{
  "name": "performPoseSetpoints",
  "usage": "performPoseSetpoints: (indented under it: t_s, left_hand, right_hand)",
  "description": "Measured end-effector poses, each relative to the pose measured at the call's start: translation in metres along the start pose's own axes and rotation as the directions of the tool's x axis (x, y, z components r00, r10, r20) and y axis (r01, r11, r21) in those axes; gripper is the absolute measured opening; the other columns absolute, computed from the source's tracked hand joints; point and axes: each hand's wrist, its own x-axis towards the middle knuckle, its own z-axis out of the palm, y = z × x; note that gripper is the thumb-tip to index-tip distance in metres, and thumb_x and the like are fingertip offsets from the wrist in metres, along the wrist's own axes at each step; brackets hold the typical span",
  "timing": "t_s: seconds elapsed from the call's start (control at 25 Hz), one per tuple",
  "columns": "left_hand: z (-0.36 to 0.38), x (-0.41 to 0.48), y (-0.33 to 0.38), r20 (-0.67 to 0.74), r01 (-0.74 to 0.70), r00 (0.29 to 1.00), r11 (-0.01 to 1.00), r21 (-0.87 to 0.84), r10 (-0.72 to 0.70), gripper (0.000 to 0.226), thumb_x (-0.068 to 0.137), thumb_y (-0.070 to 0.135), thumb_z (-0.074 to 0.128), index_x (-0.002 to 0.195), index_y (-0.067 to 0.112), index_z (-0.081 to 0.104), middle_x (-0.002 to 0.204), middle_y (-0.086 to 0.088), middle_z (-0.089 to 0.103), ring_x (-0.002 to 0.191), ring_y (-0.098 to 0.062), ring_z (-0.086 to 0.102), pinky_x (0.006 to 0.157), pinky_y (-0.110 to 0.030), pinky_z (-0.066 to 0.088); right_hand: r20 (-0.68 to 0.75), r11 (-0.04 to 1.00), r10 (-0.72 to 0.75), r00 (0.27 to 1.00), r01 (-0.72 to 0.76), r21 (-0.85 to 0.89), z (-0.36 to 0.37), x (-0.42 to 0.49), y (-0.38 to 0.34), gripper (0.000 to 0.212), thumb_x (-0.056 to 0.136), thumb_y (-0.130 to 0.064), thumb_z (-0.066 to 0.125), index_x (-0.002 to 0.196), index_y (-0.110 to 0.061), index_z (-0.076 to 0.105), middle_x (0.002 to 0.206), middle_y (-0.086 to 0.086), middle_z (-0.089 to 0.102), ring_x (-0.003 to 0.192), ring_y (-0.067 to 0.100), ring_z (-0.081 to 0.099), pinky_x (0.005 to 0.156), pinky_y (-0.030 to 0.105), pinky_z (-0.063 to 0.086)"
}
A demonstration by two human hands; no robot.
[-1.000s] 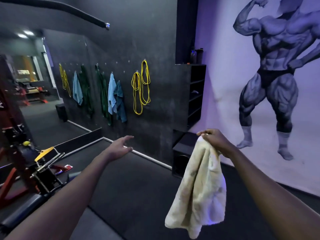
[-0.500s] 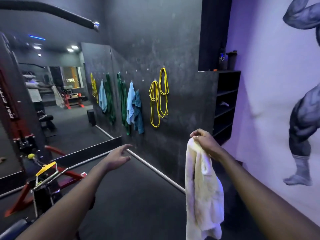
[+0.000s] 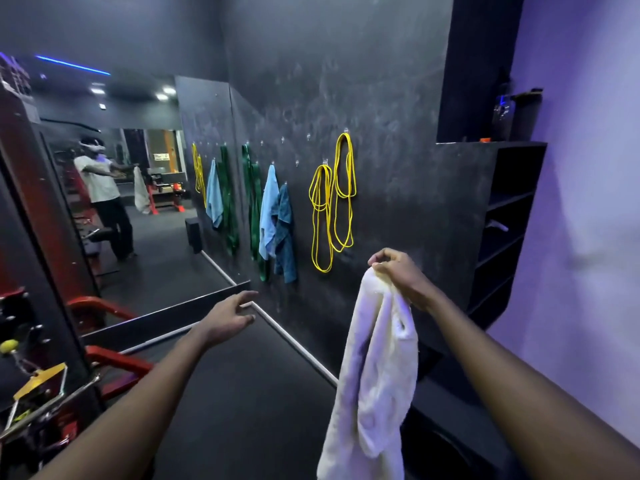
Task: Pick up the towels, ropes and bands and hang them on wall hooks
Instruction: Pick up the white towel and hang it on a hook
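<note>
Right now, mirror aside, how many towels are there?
3: white towel in the right hand; light blue towel and dark blue towel adjacent on the wall. More may be hidden.

The cream towel (image 3: 375, 375) runs off the bottom edge, its lower end unseen.

We see a gym: red exercise machine (image 3: 117, 363) at left, big wall mirror (image 3: 156, 258), dark floor (image 3: 242, 410), yellow ropes (image 3: 332, 199), green bands (image 3: 254, 209) and blue towels (image 3: 268, 209) hung on wall hooks (image 3: 308, 136).
</note>
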Motion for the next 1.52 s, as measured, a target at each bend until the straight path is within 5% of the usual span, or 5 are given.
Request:
performPoseSetpoints:
  t_s: [0.4,0.8,1.12,1.36,1.52]
  left_hand:
    - [-0.035,0.229,-0.087,-0.102,0.143,0.986,0.983,0.118,-0.131,0.059,0.085,0.020,0.071,0.140,0.026,0.049,0.137,-0.007,0.057,0.118,-0.023,0.058,0.103,-0.032,0.043]
    - [-0.103,0.431,-0.225,-0.200,0.249,0.955,0.959,0.139,-0.219,0.059,0.086,0.016,0.070,0.141,0.023,0.049,0.138,-0.009,0.056,0.120,-0.024,0.058,0.099,-0.030,0.042]
    - [-0.156,0.617,-0.346,-0.209,0.218,0.959,0.970,0.104,-0.193,0.058,0.084,0.019,0.071,0.138,0.029,0.051,0.137,-0.003,0.058,0.120,-0.020,0.057,0.102,-0.031,0.041]
    - [-0.180,0.757,-0.413,-0.174,0.194,0.971,0.968,0.158,-0.166,0.059,0.085,0.018,0.070,0.140,0.026,0.050,0.137,-0.004,0.057,0.123,-0.022,0.054,0.101,-0.030,0.039]
    - [-0.204,0.854,-0.455,-0.199,0.196,0.966,0.968,0.158,-0.163,0.059,0.085,0.017,0.070,0.140,0.022,0.050,0.138,-0.003,0.056,0.125,-0.021,0.053,0.104,-0.031,0.039]
  right_hand:
    - [0.148,0.995,-0.094,0.984,0.088,0.049,0.079,0.292,0.052,0.018,0.087,-0.008,0.063,0.079,-0.021,0.073,0.085,-0.003,0.073,0.081,0.008,0.062,0.082,0.028,0.047]
    - [0.237,0.973,-0.230,0.944,0.222,0.060,0.237,0.563,0.054,0.010,0.079,-0.018,0.074,0.073,-0.026,0.073,0.087,-0.005,0.075,0.088,0.012,0.066,0.091,0.036,0.051]
    - [0.225,0.967,-0.235,0.946,0.203,0.153,0.337,0.753,0.031,0.020,0.084,0.004,0.068,0.078,-0.015,0.069,0.082,-0.003,0.069,0.077,0.004,0.060,0.081,0.020,0.046]
    - [0.243,0.973,-0.210,0.947,0.178,0.147,0.412,0.888,0.039,0.017,0.082,-0.001,0.071,0.078,-0.017,0.073,0.091,0.004,0.073,0.085,0.012,0.064,0.088,0.028,0.050]
    - [0.242,0.961,-0.249,0.938,0.209,0.178,0.453,0.970,0.033,0.012,0.085,0.001,0.068,0.086,-0.010,0.070,0.090,0.001,0.070,0.077,0.003,0.061,0.073,0.009,0.047]
